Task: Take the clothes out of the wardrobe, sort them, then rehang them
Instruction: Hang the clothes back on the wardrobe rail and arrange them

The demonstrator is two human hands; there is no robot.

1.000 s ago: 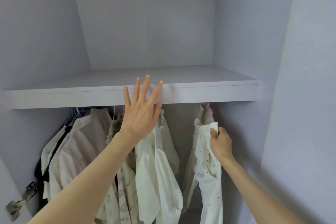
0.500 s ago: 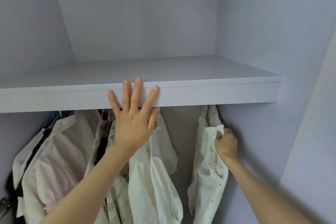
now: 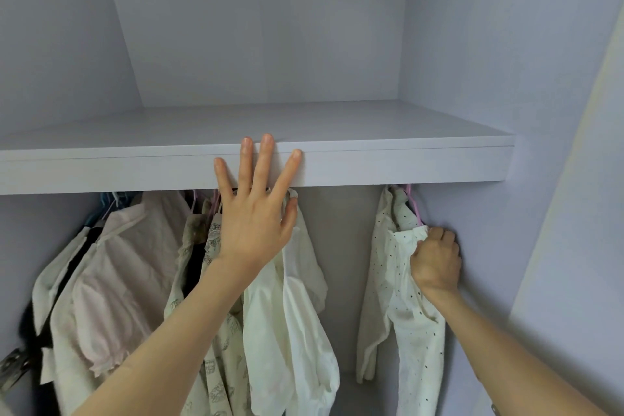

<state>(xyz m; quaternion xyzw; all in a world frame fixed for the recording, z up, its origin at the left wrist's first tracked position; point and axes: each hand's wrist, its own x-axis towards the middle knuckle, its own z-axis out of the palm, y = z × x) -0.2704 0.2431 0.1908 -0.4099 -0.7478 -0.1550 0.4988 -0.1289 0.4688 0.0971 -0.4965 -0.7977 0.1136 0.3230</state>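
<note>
Interior of a pale grey laminate wardrobe (image 3: pixel 472 44), seen from below head height. A flat white shelf board (image 3: pixel 405 165) crosses the middle of the frame. Left hand (image 3: pixel 251 223), centre frame: fingers straight and spread, fingertips lying against the front edge of the shelf board, palm in front of the hanging clothes; it grasps nothing. Right hand (image 3: pixel 437 258), right of centre: fingers curled tight, clenched on the upper edge of a cream long-sleeved garment with small dark dots (image 3: pixel 415 331). That garment hangs from a pink plastic hanger (image 3: pixel 414 209) under the shelf, close to the right inner wall, well apart from the other clothes. Lower left of the frame, a bunched group under the shelf: a pale pink short-sleeved blouse (image 3: pixel 111 284), a dark garment (image 3: pixel 37 331) partly hidden at far left, a beige printed shirt (image 3: pixel 219 365), and an off-white plain shirt (image 3: pixel 297 331) directly below the left wrist. Rail not visible. Metal door hinge (image 3: pixel 11 370) at lower left edge.
</note>
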